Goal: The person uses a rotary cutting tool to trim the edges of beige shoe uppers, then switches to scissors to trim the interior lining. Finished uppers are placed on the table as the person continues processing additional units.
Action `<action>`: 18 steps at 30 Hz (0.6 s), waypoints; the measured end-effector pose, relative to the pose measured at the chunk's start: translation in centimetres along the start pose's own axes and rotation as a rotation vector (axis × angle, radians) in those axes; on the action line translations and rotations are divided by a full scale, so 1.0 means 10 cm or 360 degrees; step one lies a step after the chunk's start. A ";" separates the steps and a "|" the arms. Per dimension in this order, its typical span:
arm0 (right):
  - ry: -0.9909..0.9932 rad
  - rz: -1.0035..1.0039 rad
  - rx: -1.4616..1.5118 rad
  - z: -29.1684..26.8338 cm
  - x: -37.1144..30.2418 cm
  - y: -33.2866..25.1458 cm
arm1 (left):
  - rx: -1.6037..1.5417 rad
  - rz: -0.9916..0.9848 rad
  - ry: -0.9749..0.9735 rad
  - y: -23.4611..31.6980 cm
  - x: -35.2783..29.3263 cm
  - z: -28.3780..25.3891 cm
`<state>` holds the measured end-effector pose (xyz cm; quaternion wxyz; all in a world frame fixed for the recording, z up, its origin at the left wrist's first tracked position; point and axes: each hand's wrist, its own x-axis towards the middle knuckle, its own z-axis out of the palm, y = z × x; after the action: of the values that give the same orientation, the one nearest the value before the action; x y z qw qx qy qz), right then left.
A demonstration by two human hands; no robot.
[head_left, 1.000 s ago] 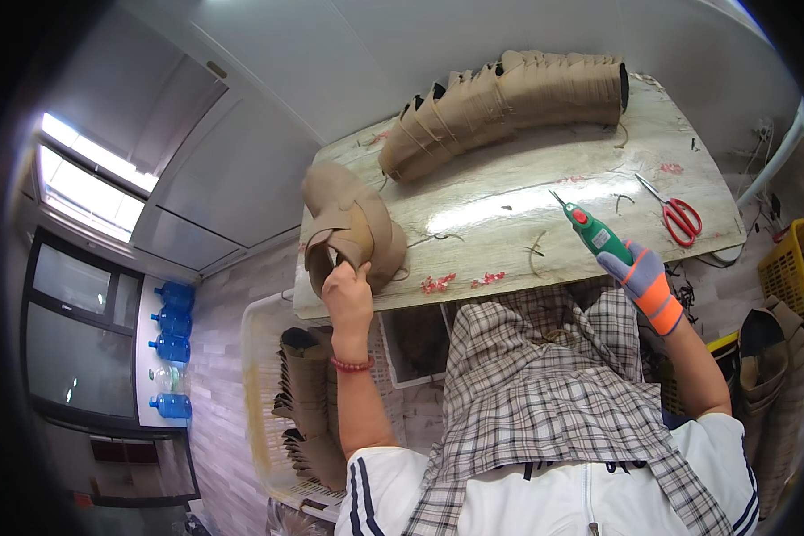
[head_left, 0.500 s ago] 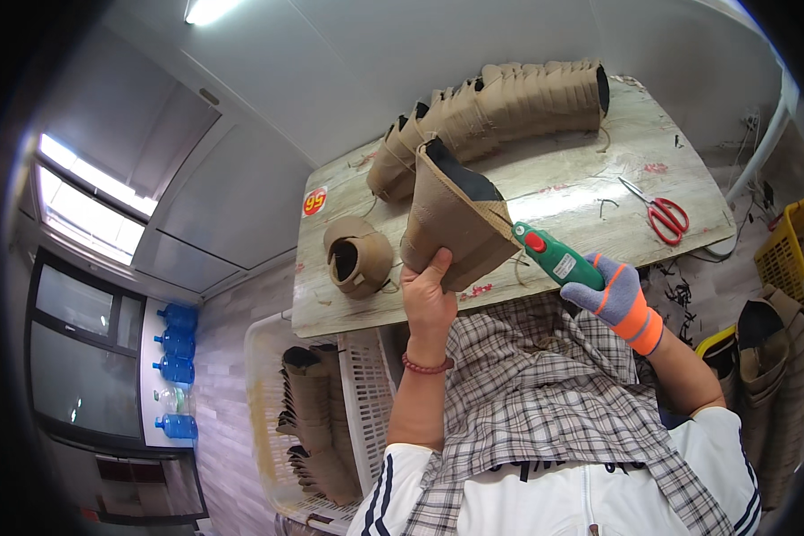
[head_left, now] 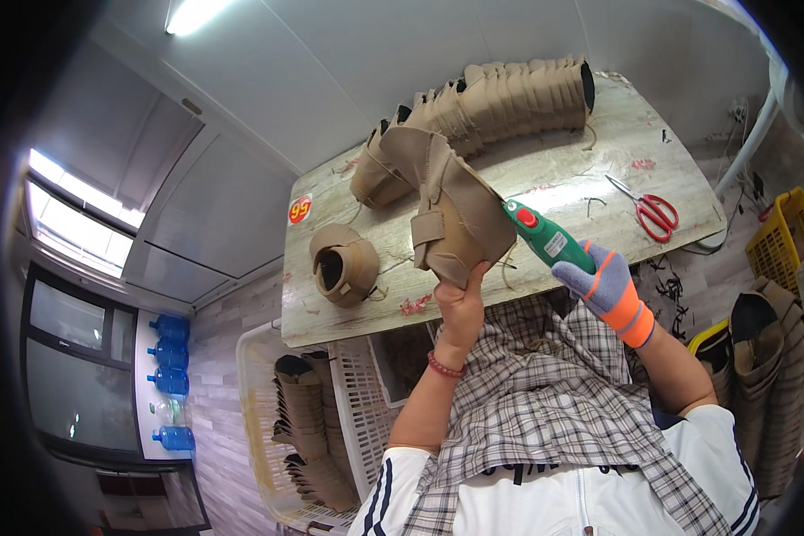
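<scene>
Tan boot upper (head_left: 469, 219): held up over the near part of the table (head_left: 679, 183), roughly ahead of the wearer's middle, its flap and strap side showing.
Which way it points: long axis slanting, a rounded lobe reaching up and left toward the far side, the gripped end down and right toward the wearer; one edge runs down along the right side, facing the tool.
Left hand (head_left: 460, 308): bare, closed in a pinch on the lower end of the upper, thumb in front; its other fingers are mostly hidden from me. A red beaded bracelet (head_left: 447, 364) circles the wrist.
Right hand (head_left: 603, 286): in a grey and orange glove, curled around the rear of the handle, well closed.
Green tool (head_left: 549, 239): red button on top, nose aimed up and left at the upper's right edge; I cannot tell whether its tip touches.
Small tan piece (head_left: 348, 268): resting on the table left of the held one, round dark opening showing.
Row of uppers (head_left: 509, 105): nested along the far side, long axis nearly crosswise, dark open end to the right.
Scissors (head_left: 657, 217): on the table's right, red handles nearer the wearer, blades pointing up and left.
White basket (head_left: 248, 384): beside the table at lower left, more tan uppers stacked inside.
</scene>
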<state>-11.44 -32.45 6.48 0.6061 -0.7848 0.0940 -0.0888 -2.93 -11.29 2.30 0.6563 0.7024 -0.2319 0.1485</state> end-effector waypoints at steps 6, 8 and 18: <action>-0.0098 0.0114 0.0167 -0.08 0.05 -0.17 | 0.0680 0.0537 -0.0297 -0.18 -0.05 -0.08; -0.0067 0.0100 0.0214 -0.09 0.08 -0.16 | 0.0803 0.0670 -0.0387 -0.18 -0.06 -0.10; 0.0233 -0.0234 -0.0535 -0.38 0.14 0.29 | -0.1344 -0.0965 -0.0105 0.43 0.45 -0.67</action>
<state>-11.14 -37.09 4.62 0.4499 -0.8712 0.0936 -0.1727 -0.71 -5.40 8.89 0.8884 0.4164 -0.0782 -0.1769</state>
